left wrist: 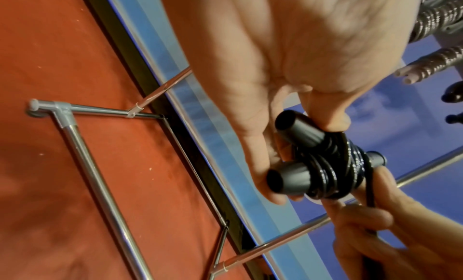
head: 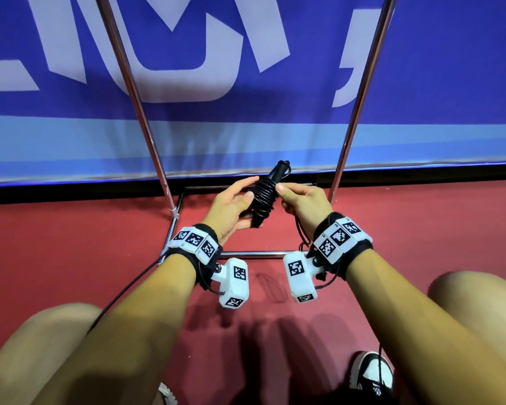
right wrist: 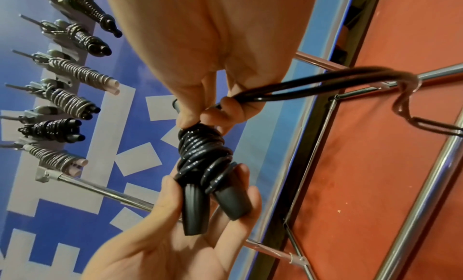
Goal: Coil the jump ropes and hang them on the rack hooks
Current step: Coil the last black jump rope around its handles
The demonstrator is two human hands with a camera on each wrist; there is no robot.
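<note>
Hands meet low in front of rack base (head: 246,254), over red floor (head: 70,258). Left hand (head: 228,208) curled round two black handles (right wrist: 213,205), thumb on wound cord. Jump rope (head: 263,194) between both hands, cord wrapped tight around paired handles, tilted up toward blue banner (head: 421,68). Right hand (head: 303,203) pinches loose cord end beside coil. Coiled ropes (right wrist: 67,98) hang in row on rack hooks.

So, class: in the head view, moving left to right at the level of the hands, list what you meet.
Left rack pole → left hand → wound black jump rope with its handles → right hand → right rack pole.
</note>
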